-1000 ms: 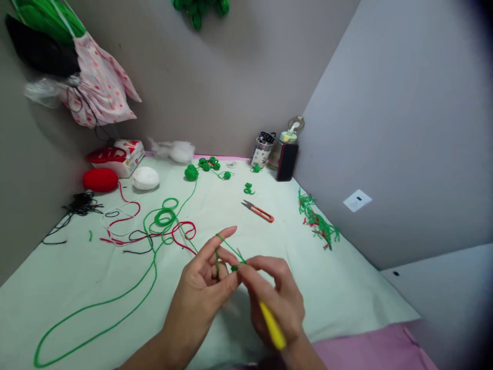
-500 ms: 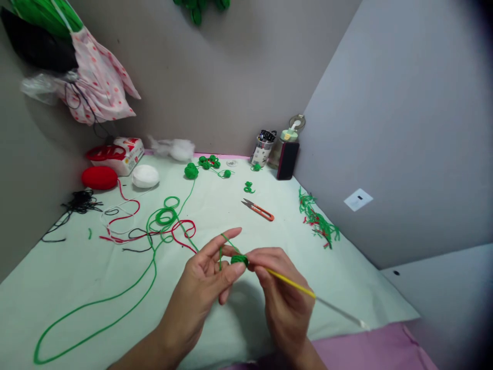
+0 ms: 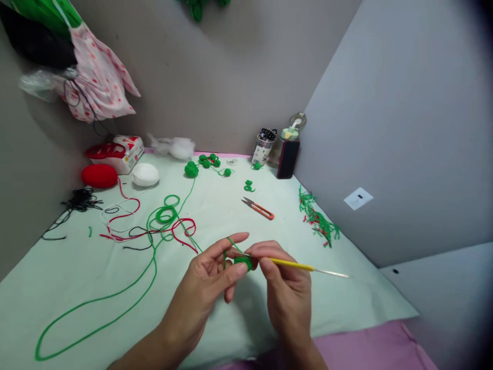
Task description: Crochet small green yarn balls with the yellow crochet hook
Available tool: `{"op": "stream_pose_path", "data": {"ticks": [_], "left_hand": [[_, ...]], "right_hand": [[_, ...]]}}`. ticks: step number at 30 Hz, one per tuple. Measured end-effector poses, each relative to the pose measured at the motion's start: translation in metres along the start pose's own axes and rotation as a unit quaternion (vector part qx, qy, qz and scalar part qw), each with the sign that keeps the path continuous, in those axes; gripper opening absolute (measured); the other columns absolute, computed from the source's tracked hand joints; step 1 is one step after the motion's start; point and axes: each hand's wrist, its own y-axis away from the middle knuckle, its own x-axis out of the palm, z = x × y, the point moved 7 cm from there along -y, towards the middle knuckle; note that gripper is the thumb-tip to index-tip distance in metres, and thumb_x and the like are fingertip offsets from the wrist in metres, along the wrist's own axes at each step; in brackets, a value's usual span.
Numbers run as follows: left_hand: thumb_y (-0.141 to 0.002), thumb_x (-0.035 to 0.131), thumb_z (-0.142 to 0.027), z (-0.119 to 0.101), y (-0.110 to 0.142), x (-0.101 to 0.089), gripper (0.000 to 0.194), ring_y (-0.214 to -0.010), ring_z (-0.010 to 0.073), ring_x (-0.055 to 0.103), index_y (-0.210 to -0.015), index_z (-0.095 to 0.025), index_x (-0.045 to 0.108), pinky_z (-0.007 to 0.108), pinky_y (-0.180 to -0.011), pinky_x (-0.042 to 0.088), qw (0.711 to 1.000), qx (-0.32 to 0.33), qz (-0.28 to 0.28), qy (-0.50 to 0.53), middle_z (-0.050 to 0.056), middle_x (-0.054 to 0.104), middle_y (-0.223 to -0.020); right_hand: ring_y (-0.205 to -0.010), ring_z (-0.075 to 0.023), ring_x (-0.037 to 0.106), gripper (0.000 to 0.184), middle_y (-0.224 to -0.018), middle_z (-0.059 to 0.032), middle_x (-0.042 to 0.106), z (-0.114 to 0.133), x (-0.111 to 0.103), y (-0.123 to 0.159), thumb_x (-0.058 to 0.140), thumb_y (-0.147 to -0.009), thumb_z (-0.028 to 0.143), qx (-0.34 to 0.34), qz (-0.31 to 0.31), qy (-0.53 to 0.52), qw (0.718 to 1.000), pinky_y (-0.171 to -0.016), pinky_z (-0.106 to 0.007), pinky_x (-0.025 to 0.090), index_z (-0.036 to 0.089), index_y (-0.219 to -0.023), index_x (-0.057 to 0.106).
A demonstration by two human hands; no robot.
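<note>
Between thumb and fingers, my left hand (image 3: 204, 280) pinches a small green crochet piece (image 3: 243, 262). A strand of green yarn (image 3: 234, 244) loops over its raised index finger. My right hand (image 3: 287, 288) grips a crochet hook (image 3: 295, 264) with a yellow handle, held almost level. The hook's thin metal tip lies at the top of the crochet piece, and its other metal end points right. Whether the tip has a loop on it is too small to tell. Loose green yarn (image 3: 154, 277) runs across the cloth left of my hands.
Orange thread snips (image 3: 258, 209) lie beyond my hands. Green yarn scraps (image 3: 319, 221) are heaped at right. A red yarn ball (image 3: 99, 176), a white yarn ball (image 3: 145, 175) and black yarn (image 3: 81, 200) sit at left. A phone (image 3: 288, 160) leans beside a pen cup (image 3: 263, 148) at the back.
The crochet hook has swung from pointing steeply down toward me to lying nearly level, its back end now to the right. Both hands have shifted slightly right, and the crochet piece shows more.
</note>
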Motion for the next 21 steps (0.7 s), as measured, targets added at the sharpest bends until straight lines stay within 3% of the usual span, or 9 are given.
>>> {"op": "stream_pose_path", "data": {"ticks": [5, 9, 13, 16, 18, 19, 21], "left_hand": [[-0.086, 0.085, -0.036, -0.002, 0.000, -0.004, 0.037, -0.058, 0.0043, 0.047, -0.122, -0.031, 0.081, 0.023, -0.067, 0.042, 1.000, 0.001, -0.010, -0.028, -0.002, 0.064, -0.090], [-0.083, 0.087, -0.034, -0.006, -0.001, -0.008, 0.038, -0.058, 0.0051, 0.045, -0.120, -0.030, 0.082, 0.023, -0.061, 0.041, 0.999, 0.007, -0.015, -0.036, -0.002, 0.062, -0.090], [-0.084, 0.087, -0.029, -0.008, 0.001, -0.010, 0.035, -0.063, 0.0069, 0.047, -0.119, -0.030, 0.083, 0.020, -0.060, 0.041, 0.997, 0.047, -0.037, -0.051, -0.003, 0.061, -0.085], [-0.081, 0.091, -0.027, -0.005, 0.002, -0.008, 0.040, -0.061, 0.0052, 0.046, -0.119, -0.030, 0.082, 0.018, -0.059, 0.040, 0.997, 0.050, -0.053, -0.017, -0.003, 0.063, -0.084], [-0.079, 0.092, -0.028, 0.002, 0.002, -0.004, 0.048, -0.053, 0.0033, 0.040, -0.125, -0.028, 0.080, 0.017, -0.052, 0.035, 0.999, 0.001, -0.031, 0.043, -0.005, 0.060, -0.076], [-0.079, 0.093, -0.029, 0.005, 0.001, -0.001, 0.052, -0.049, 0.0025, 0.034, -0.128, -0.025, 0.078, 0.016, -0.048, 0.031, 0.997, -0.031, -0.014, 0.074, -0.007, 0.056, -0.069], [-0.079, 0.092, -0.027, 0.006, 0.001, 0.003, 0.051, -0.045, 0.0017, 0.024, -0.128, -0.019, 0.077, 0.016, -0.044, 0.023, 0.990, -0.075, 0.011, 0.120, -0.011, 0.042, -0.057]], "right_hand": [[-0.071, -0.0138, 0.066, 0.017, -0.084, -0.0023, 0.075, -0.009, -0.003, -0.002, 0.070, -0.100, 0.034, 0.063, -0.022, -0.087, 0.994, -0.069, -0.027, 0.055, 0.024, -0.092, 0.081], [-0.071, -0.0147, 0.068, 0.023, -0.087, -0.0032, 0.076, 0.000, -0.003, -0.001, 0.061, -0.106, 0.033, 0.040, -0.015, -0.047, 0.998, -0.069, -0.029, 0.058, 0.023, -0.094, 0.078], [-0.081, -0.0169, 0.072, 0.024, -0.095, -0.0046, 0.078, 0.022, 0.002, 0.008, 0.053, -0.106, 0.015, -0.101, 0.018, 0.140, 0.985, -0.073, -0.030, 0.060, 0.025, -0.109, 0.075], [-0.091, -0.0212, 0.074, 0.035, -0.102, -0.0080, 0.079, 0.033, 0.017, 0.022, 0.058, -0.100, 0.007, -0.246, 0.066, 0.307, 0.917, -0.075, -0.034, 0.062, 0.027, -0.124, 0.073], [-0.093, -0.0226, 0.074, 0.040, -0.105, -0.0085, 0.078, 0.035, 0.019, 0.027, 0.062, -0.098, 0.006, -0.285, 0.051, 0.354, 0.889, -0.075, -0.035, 0.062, 0.029, -0.128, 0.073], [-0.093, -0.0226, 0.074, 0.039, -0.105, -0.0081, 0.078, 0.035, 0.017, 0.026, 0.061, -0.099, 0.007, -0.281, 0.034, 0.342, 0.896, -0.074, -0.035, 0.061, 0.030, -0.127, 0.074], [-0.087, -0.0208, 0.072, 0.032, -0.097, -0.0063, 0.076, 0.031, 0.007, 0.020, 0.059, -0.101, 0.010, -0.229, 0.002, 0.252, 0.940, -0.072, -0.034, 0.060, 0.029, -0.119, 0.077]]}}
